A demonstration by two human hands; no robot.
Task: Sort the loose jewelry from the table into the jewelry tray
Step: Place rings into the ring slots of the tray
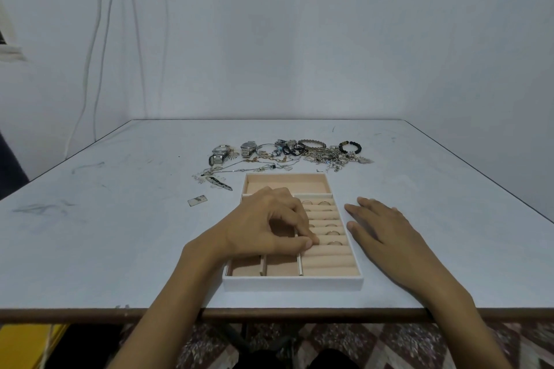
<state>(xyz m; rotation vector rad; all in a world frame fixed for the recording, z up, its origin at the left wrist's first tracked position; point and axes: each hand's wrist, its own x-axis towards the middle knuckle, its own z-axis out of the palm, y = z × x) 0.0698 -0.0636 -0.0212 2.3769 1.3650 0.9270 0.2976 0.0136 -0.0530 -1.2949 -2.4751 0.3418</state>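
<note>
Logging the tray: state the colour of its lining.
Peach-beige lining, with a white outer wall, seen in the head view.

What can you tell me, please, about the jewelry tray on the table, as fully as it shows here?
The jewelry tray is a shallow white-walled rectangle lined in peach, velvet-like fabric, lying flat near the table's front edge. It has one wide bare far compartment, small divided compartments on the left, and padded ring rolls on the right holding several rings. The left hand pinches at the rolls; the right hand rests beside it.
</note>
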